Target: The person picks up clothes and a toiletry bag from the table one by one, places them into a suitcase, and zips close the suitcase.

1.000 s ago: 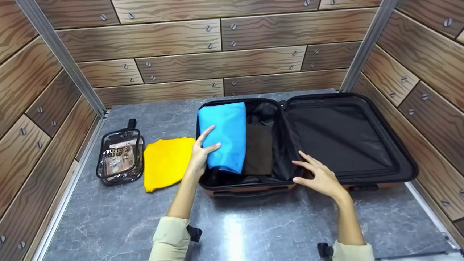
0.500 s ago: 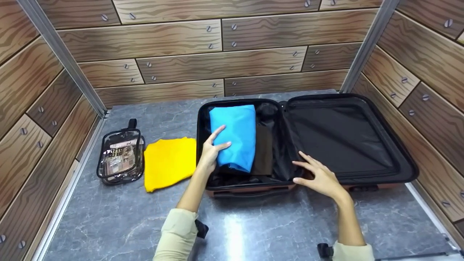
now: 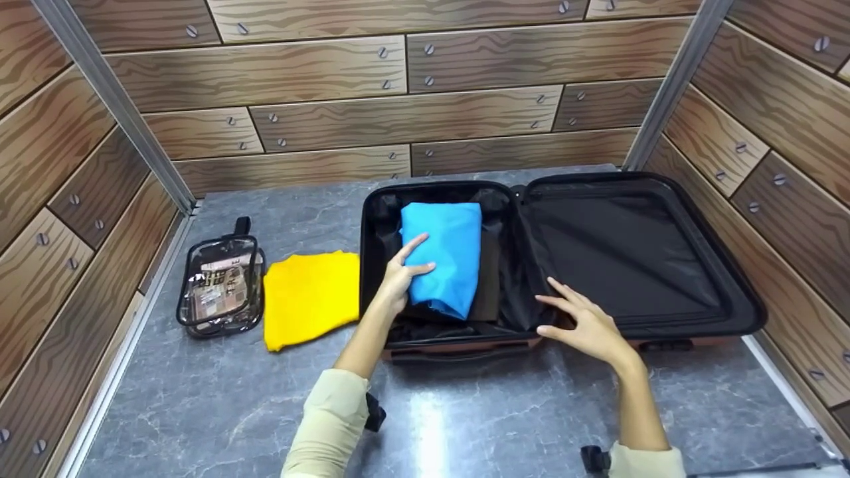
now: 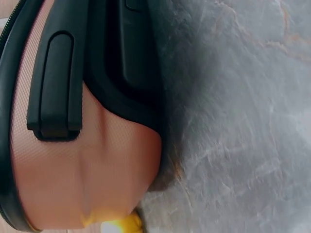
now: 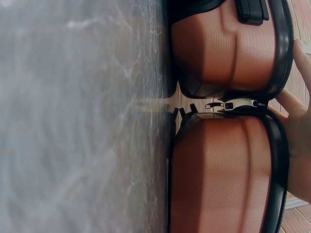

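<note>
Two hands (image 3: 402, 272) (image 3: 584, 325) work well apart, and the blue folded cloth (image 3: 448, 252) could come undone.
The left hand grips the blue folded cloth by one side, over the brown folded cloth (image 3: 490, 282) inside the open suitcase (image 3: 465, 343); I can't tell if the cloths touch. Its near end looks loose, so it might flop open if let go too fast. Pulling the fingers out from below could drag it crooked or bunch up the brown one. The right hand has its fingers spread by the edge where the suitcase halves meet; if the lid (image 3: 637, 259) swings up, they might get pinched.
</note>
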Demonstrator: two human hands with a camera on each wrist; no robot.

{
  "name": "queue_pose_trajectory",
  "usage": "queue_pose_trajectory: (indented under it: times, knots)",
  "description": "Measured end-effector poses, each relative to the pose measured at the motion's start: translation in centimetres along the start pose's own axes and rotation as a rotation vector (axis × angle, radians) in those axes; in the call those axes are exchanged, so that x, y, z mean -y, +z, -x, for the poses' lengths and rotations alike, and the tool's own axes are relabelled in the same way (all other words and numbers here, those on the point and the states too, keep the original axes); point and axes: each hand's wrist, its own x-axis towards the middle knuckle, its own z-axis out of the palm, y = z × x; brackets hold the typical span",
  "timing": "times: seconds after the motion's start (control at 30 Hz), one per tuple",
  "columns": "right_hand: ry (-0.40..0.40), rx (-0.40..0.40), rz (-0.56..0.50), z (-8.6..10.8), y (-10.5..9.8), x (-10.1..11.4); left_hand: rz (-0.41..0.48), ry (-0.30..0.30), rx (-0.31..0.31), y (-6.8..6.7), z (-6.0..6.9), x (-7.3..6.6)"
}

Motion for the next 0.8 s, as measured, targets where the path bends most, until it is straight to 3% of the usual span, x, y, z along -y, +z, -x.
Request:
queue_pose_trajectory:
  times: [0.47,0.67,0.8]
  knots:
    - [-0.007,0.0,0.006,-0.1,0.0,0.0,-0.029,-0.074,0.018,-0.2,-0.3,1.1]
    - [-0.007,-0.001,0.008,0.0,0.1,0.0,-0.055,-0.11,-0.011,-0.4,-0.3,1.4]
    - [-0.009,-0.007,0.012,0.0,0.2,-0.1,-0.09,-0.157,-0.064,-0.4,-0.2,1.4]
